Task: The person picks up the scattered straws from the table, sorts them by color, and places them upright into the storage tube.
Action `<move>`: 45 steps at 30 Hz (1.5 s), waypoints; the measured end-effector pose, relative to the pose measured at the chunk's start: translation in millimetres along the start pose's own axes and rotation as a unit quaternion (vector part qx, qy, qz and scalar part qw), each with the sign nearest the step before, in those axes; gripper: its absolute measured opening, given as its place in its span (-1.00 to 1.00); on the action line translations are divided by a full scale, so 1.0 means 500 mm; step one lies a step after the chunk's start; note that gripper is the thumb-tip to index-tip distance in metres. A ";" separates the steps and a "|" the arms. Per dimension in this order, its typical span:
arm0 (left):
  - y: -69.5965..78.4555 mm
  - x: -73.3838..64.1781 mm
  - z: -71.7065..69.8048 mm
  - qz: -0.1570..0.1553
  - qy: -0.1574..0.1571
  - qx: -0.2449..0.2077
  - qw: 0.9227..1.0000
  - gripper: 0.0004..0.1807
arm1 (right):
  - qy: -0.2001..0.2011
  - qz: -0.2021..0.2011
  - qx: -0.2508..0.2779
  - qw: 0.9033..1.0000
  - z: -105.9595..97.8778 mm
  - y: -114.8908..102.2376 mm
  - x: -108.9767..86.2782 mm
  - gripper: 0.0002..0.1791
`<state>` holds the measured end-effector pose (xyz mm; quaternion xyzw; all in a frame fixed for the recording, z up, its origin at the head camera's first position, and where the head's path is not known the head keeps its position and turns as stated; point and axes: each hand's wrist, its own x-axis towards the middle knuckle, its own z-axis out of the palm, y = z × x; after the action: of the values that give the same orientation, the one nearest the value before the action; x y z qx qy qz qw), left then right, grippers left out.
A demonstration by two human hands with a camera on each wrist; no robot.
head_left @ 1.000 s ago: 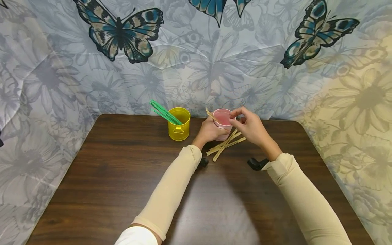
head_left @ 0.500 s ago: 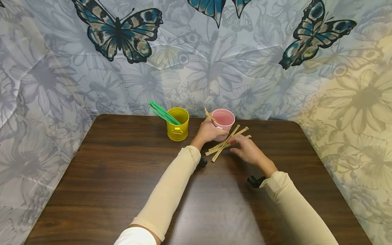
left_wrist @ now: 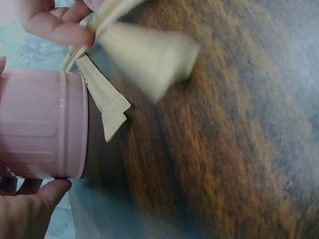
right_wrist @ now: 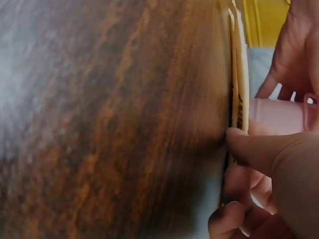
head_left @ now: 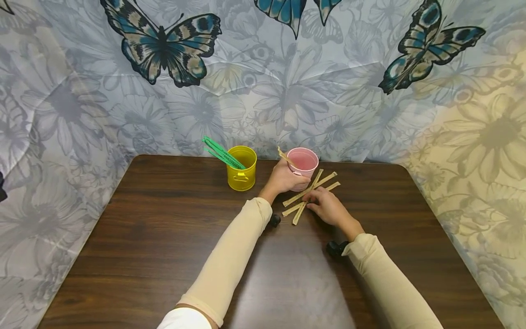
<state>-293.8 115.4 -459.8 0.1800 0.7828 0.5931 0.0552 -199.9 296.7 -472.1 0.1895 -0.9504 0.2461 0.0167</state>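
My left hand (head_left: 283,179) grips a small pink pail (head_left: 303,161) round its side. One slim tan stick packet (head_left: 283,154) leans out over the pail's left rim. In front of the pail, several tan stick packets (head_left: 292,199) lie crossed on the table. My right hand (head_left: 326,206) is at the pile and pinches a tan stick packet (right_wrist: 239,94) between thumb and fingers. In the left wrist view, a packet end (left_wrist: 149,57) is blurred and raised near the pinching fingertips. My right fingers partly hide the packets.
A yellow pail (head_left: 241,176) stands left of the pink one, with several green stick packets (head_left: 222,153) leaning in it. Behind the dark wooden table (head_left: 164,228) hangs a butterfly-patterned cloth (head_left: 287,91). A black wrist device (head_left: 336,249) sits below each hand.
My right hand has moved from the pink pail's rim down to the packets and now pinches there. The packets have shifted and spread. The left hand keeps its grip on the pink pail.
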 end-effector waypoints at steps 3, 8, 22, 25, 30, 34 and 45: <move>0.004 0.000 -0.001 0.003 -0.002 -0.001 1.000 -0.11 | 0.004 -0.003 -0.011 1.000 -0.001 -0.003 -0.002 -0.85; 0.007 -0.001 0.000 0.003 -0.003 0.000 1.000 -0.11 | 0.006 -0.015 -0.016 1.000 -0.001 -0.005 -0.009 -0.88; -0.001 -0.008 0.004 -0.003 -0.006 -0.017 1.000 -0.14 | 0.057 -0.077 0.009 0.995 -0.031 -0.015 -0.034 -0.84; -0.003 -0.005 0.005 0.002 -0.006 -0.015 1.000 -0.12 | 0.081 -0.088 0.018 0.993 -0.053 -0.028 -0.032 -0.81; -0.001 -0.005 0.003 0.012 -0.007 -0.016 1.000 -0.11 | 0.115 -0.091 0.028 0.989 -0.099 -0.054 -0.025 -0.79; 0.003 -0.006 0.003 0.015 -0.007 -0.017 1.000 -0.08 | 0.136 -0.089 0.036 0.986 -0.134 -0.072 -0.014 -0.79; 0.003 -0.003 0.003 0.017 -0.014 -0.027 0.999 -0.16 | 0.196 -0.087 0.106 0.971 -0.192 -0.143 0.053 -0.85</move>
<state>-291.9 116.7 -459.2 0.1997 0.7626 0.6123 0.0607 -204.2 275.4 -351.3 0.2207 -0.8769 0.3752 0.2037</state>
